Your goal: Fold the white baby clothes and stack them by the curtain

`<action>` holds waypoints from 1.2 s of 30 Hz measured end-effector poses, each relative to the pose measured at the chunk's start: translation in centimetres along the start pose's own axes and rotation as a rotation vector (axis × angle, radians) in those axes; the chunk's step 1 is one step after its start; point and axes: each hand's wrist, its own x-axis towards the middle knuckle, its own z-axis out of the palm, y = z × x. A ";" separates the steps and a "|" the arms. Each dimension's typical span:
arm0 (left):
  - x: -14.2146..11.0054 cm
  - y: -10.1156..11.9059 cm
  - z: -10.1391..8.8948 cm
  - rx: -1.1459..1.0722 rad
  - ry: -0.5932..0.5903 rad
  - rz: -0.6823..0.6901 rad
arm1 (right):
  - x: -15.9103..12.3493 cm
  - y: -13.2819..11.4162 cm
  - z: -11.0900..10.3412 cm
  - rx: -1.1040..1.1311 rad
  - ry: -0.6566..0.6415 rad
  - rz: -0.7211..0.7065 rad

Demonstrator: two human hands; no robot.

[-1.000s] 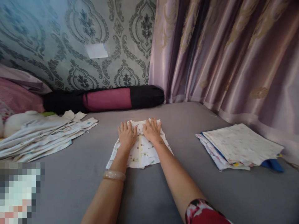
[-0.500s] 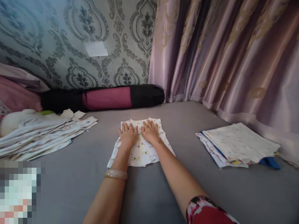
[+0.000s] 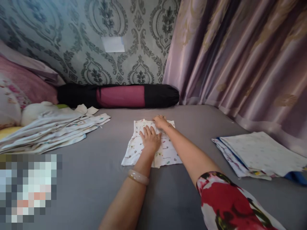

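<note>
A small white shirt point(image 3: 136, 143) with little coloured prints lies spread flat on the grey bed sheet in front of me. My left hand point(image 3: 151, 139) rests on its middle, palm down and fingers spread; a pale bangle circles that wrist. At the shirt's far edge, right of its centre, my right hand point(image 3: 160, 122) has its fingers bent and drawn together on the cloth. The fingertips of that hand are partly hidden.
Several pale garments point(image 3: 72, 127) lie layered on the left, beside a white plush toy point(image 3: 35, 111). To the right sits a stack of folded cloths point(image 3: 259, 153). A black and maroon roll-shaped bag point(image 3: 122, 96) lies along the wall; curtains point(image 3: 216, 64) hang on the right.
My right hand has gone from lying flat on the shirt to its far edge, fingers bending. My left hand has shifted towards the shirt's middle. The view has turned slightly left.
</note>
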 end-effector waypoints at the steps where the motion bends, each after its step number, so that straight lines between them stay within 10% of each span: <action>1: -0.1 0.0 0.0 -0.003 0.003 -0.003 | 0.5 -0.3 0.1 0.005 -0.004 0.002; 13: 0.0 0.3 -1.0 -0.054 0.073 -0.034 | 4.2 -0.4 0.6 0.242 -0.109 -0.035; 26: 0.8 -1.2 -0.2 -0.040 0.024 -0.070 | 4.3 0.2 3.8 0.278 0.225 -0.155; 36: 0.8 -1.2 -0.9 -0.075 0.142 -0.083 | 1.5 3.6 0.3 0.269 0.189 0.082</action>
